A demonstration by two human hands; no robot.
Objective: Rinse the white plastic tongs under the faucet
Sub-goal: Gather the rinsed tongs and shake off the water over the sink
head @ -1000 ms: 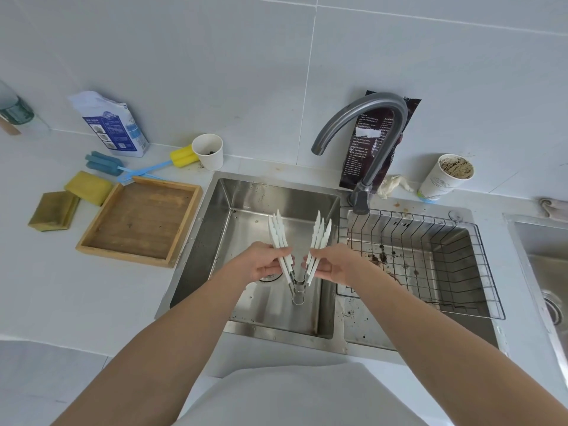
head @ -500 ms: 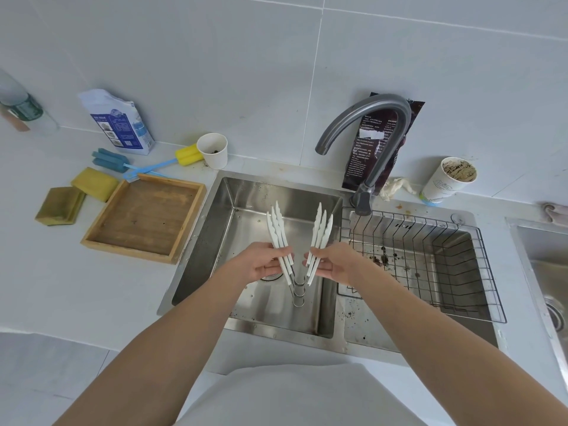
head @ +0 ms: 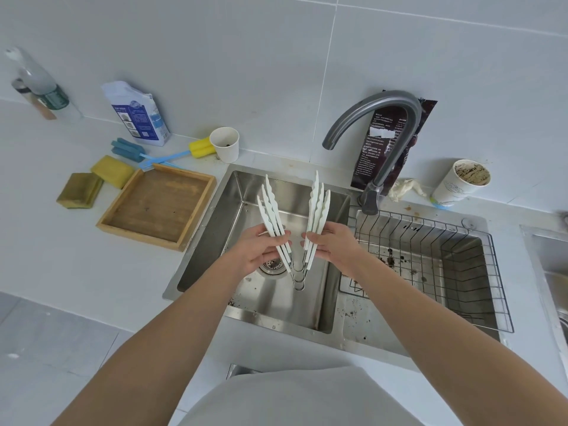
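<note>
OK, white counter [head: 76,272] under a white tiled wall, with a steel double sink [head: 215,229] set into it. A wire rack [head: 430,221] sits over the right basin, with dark crumbs underneath. A wooden tray [head: 156,207] lies left of the sink. The grey gooseneck faucet [head: 384,101] stands at the back between the basins, spout curving left over the left basin. A dark bag [head: 384,142] leans on the wall behind it.

The white plastic tongs [head: 316,207] are a nested stack held over the left basin, spread in a V, tips up and away, metal hinge loops low and toward the person. The tips are below and in front of the spout. The left hand [head: 258,250] grips the left arms, fingers curled round them. The right hand [head: 335,247] holds the right arms, fingers wrapped across.

Small stuff:
- Blue-white box [head: 138,116], bottle [head: 40,84], two sponges [head: 112,170] and sponge brushes [head: 199,148] are at back left.
- One paper cup [head: 226,144] is at the sink corner.
- A dirty cup [head: 461,182] is right of the faucet.
</note>
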